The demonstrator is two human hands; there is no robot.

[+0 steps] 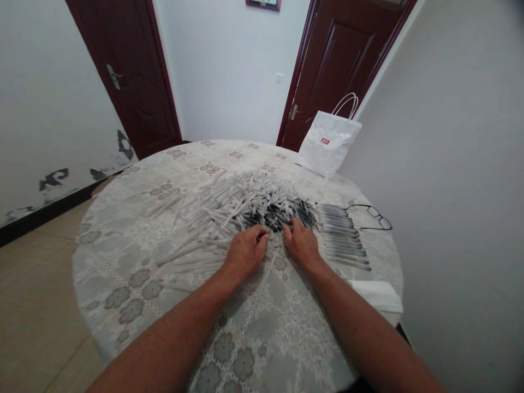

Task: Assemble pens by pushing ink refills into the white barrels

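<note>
A big heap of white pen barrels (213,210) and small dark pen parts (278,215) lies on a round table covered by a patterned cloth (262,327). My left hand (245,252) rests knuckles-up at the heap's near edge, fingers curled on something I cannot make out. My right hand (301,241) sits beside it, fingers curled into the dark parts. To the right of my right hand lies a neat row of finished pens (344,237).
A pair of glasses (374,215) lies at the table's right edge. A white paper bag (329,142) leans against the wall behind. A folded white sheet (376,295) sits near the right rim. Two dark doors stand behind.
</note>
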